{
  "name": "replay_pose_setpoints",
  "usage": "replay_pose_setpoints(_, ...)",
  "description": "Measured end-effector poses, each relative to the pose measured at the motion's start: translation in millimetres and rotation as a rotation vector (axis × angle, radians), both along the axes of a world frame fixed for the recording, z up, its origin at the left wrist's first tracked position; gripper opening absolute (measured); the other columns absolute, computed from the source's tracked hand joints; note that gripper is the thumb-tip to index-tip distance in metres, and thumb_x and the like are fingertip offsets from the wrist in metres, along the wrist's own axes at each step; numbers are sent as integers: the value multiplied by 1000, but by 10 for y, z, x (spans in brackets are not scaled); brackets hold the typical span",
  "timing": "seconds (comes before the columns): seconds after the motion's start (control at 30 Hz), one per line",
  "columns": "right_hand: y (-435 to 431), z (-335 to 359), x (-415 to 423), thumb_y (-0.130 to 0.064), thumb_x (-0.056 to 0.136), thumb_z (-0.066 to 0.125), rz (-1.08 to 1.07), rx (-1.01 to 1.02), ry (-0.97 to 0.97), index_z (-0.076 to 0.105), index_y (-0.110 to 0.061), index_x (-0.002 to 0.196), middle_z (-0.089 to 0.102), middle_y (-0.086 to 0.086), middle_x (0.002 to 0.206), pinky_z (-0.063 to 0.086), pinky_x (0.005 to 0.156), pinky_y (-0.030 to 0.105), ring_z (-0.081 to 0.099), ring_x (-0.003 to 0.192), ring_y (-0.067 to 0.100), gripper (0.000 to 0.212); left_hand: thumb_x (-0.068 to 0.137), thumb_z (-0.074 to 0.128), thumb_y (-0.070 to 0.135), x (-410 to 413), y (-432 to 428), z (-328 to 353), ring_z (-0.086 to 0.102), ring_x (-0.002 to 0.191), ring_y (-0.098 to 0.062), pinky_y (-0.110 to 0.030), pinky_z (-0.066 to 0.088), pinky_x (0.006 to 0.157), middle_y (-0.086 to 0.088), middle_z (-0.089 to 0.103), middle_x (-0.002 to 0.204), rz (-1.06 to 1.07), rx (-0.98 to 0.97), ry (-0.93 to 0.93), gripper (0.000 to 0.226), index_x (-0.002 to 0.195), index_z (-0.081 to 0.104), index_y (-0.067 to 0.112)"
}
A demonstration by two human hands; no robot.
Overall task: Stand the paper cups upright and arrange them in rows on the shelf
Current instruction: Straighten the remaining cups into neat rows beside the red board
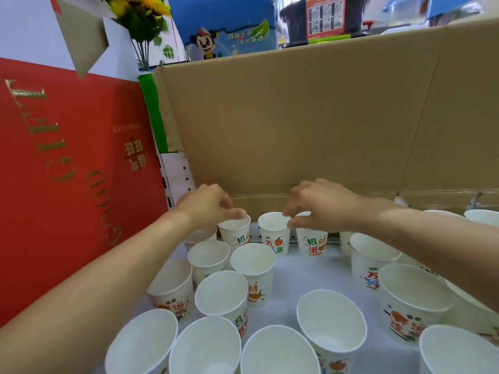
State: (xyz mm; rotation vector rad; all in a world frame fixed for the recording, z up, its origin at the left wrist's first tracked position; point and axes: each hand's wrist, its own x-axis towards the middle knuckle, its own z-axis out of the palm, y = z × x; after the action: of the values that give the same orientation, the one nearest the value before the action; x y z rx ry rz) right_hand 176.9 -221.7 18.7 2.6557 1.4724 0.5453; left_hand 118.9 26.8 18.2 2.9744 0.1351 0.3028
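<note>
Head view is showing a brown cardboard sheet [297, 125] backing a pale shelf [291, 276] where white printed paper cups [253, 265] are standing upright in loose rows, the left hand [210, 209] pinching a far cup [235, 234] by its rim and the right hand [321, 206] pinching the neighbouring cup [274, 236] likewise, since such light, thin-walled, crushable cups are probably needing gentle rim grips.

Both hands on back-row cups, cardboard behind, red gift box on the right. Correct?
No. The head view shows the red gift box on the left, not the right. The left hand and right hand do pinch back-row cups, with cardboard behind.
</note>
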Motion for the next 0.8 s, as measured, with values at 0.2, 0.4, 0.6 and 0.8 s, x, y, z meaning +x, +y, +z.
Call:
replay_pose_setpoints(0.2, 207, -127, -15, -40, 92, 55, 43, -110, -52, 67, -29, 103, 66, -5, 103, 33, 78, 31, 53, 103, 18, 20, 69, 79, 55, 64, -107, -67, 65, 92, -11, -35, 54, 86, 7, 73, 101, -61, -123, 52, 46, 101, 75, 22)
replay_pose_setpoints(0.4, 170, -141, -24, -35, 93, 53, 19, -116, -97, 67, -28, 100, 67, -6, 101, 29, 74, 30, 54, 101, 18, 17, 77, 81, 23, 110, -144, -17, 61, 107, -9, -26, 49, 93, 4, 67, 119, -188, -299, 213, 46, 120, 67, 17)
replay_pose_setpoints(0.6, 215, -161, -23, -38, 92, 54, 12, -114, -115, 66, -28, 104, 67, -4, 104, 29, 75, 30, 53, 104, 18, 20, 78, 79, 18, 63, -151, -54, 59, 112, -12, -36, 48, 102, 5, 64, 120, -190, -353, 195, 45, 120, 62, 20)
replay_pose_setpoints(0.8, -26, 141, -330, -31, 87, 66, 26, 71, 329, 71, -31, 99, 68, -12, 95, 50, 80, 31, 60, 89, 6, 13, 82, 75, 32, -383, -306, 115, 67, 91, -9, -31, 54, 88, 12, 74, 93, -275, -431, 85, 13, 93, 76, 25)
